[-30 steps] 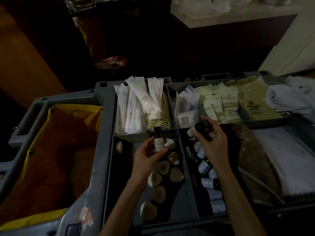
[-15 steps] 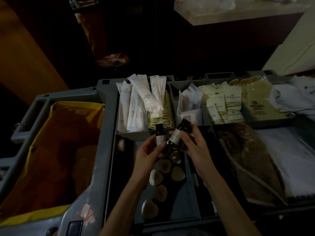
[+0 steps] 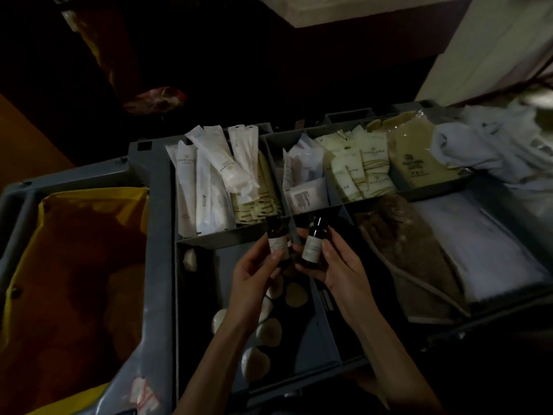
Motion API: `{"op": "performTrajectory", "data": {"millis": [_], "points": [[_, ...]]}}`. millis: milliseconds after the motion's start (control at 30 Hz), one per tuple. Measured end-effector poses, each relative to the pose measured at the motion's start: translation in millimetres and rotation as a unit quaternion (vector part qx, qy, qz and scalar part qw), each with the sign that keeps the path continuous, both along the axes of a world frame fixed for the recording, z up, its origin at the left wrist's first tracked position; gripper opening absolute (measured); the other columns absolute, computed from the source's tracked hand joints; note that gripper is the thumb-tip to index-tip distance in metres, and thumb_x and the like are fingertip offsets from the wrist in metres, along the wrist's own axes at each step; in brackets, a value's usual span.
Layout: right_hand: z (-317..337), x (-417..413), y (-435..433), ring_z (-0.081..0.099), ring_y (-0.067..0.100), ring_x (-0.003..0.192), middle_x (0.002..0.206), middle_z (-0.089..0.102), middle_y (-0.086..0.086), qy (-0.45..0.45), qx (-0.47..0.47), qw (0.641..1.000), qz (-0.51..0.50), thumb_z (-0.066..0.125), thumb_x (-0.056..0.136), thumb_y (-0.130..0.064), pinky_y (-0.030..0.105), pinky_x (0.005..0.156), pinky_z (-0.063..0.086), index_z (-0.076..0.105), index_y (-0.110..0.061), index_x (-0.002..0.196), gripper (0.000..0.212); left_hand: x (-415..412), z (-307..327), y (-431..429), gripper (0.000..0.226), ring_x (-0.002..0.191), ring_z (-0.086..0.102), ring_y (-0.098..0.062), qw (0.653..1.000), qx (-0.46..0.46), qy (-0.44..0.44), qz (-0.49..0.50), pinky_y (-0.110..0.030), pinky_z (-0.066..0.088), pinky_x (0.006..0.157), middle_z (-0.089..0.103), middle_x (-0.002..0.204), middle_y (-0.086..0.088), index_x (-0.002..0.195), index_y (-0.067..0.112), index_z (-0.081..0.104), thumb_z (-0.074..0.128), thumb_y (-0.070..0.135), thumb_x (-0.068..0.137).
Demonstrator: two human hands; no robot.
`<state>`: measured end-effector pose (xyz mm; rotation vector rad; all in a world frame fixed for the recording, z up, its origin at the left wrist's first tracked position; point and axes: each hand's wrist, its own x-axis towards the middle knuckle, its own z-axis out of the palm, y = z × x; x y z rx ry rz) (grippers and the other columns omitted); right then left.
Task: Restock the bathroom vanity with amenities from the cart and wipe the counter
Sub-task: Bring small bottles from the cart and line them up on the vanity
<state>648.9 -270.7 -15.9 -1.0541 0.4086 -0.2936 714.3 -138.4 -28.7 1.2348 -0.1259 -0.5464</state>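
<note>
Pinching left bottle (image 3: 277,241) upright between left hand (image 3: 254,281) thumb and fingertips; curling right hand (image 3: 339,272) fingers round right bottle (image 3: 312,245), just beside. Hovering over cart (image 3: 157,211), soaps (image 3: 295,295) beneath the fingers. Possibly risking a slip: light pinch, bottles nearly knocking together.

place: hotel, housekeeping area, dim light | sign: grey service cart (image 3: 158,235) with a divided tray | sign: white wrapped packets (image 3: 206,175) and cream sachets (image 3: 359,172) with a printed logo | sign: round soaps (image 3: 296,295) in one compartment | sign: yellow bag (image 3: 89,199) at the cart's left end | sign: folded white towels (image 3: 478,253) at right | sign: pale counter (image 3: 344,16) behind the cart
</note>
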Motion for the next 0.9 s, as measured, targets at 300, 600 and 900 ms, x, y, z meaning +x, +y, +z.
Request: {"op": "performTrajectory", "data": {"millis": [300,600,900], "points": [[26.3,-76.3,22.2,0.063,0.026,0.113,0.122,0.066,0.010,-0.011,-0.037,0.988,-0.146,0.055,0.091,-0.015,0.035,0.086,0.055,0.053,-0.012,0.132,0.041,-42.4,22.4,-10.1,0.041,0.109,0.065,-0.022,0.982,-0.008,-0.033,-0.188,-0.024,0.053,0.082,0.069,0.115,-0.006,0.124,0.009,0.060,0.060,0.019,0.084],[25.6,-178.9,91.3,0.071,0.007,0.087,0.101,0.074,-0.004,0.052,-0.035,0.933,-0.355,0.055,0.093,-0.015,0.020,0.066,0.056,0.060,-0.018,0.115,0.023,-118.5,39.8,11.9,0.046,0.099,0.069,-0.025,0.932,-0.014,-0.006,-0.361,-0.032,0.056,0.082,0.072,0.106,-0.012,0.122,0.011,0.061,0.067,0.009,0.076],[22.1,-296.7,188.2,0.066,0.029,0.103,0.110,0.070,0.015,0.071,-0.023,0.842,-0.534,0.049,0.094,-0.024,0.030,0.081,0.052,0.065,-0.006,0.117,0.033,-225.8,35.3,40.7,0.050,0.096,0.068,-0.010,0.809,0.070,-0.077,-0.579,-0.029,0.057,0.085,0.072,0.098,0.008,0.122,0.021,0.058,0.071,0.029,0.074]]}}
